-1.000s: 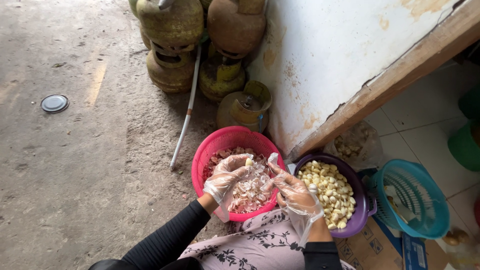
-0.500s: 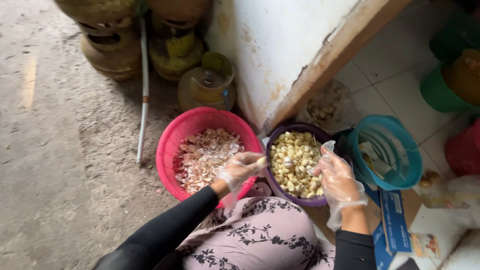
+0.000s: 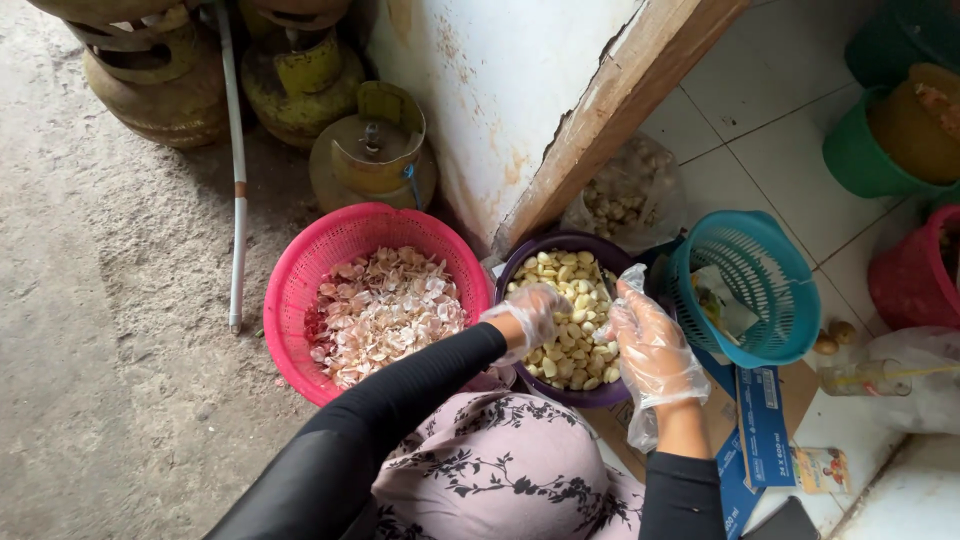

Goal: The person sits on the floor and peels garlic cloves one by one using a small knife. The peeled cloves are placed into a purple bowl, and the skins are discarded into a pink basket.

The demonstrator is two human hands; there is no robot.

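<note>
- Left hand (image 3: 530,315) in a clear plastic glove, fingers curled over the purple round bowl (image 3: 520,268) of peeled pale garlic cloves (image 3: 570,325); whether it grips one cannot be told
- Right hand (image 3: 650,345), gloved, fingers loosely bent, apparently empty, at the bowl's rim
- Pink plastic basket (image 3: 300,290) heaped with papery skins (image 3: 385,310); bowl nearly full, so peeling looks well advanced

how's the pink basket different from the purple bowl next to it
The pink basket has perforated walls and holds papery pinkish garlic skins; the purple bowl looks solid and holds pale peeled cloves. The basket looks wider than the bowl. Both gloved hands, left hand and right hand, are over the bowl, none over the basket. Both are round and sit on the floor.
</note>
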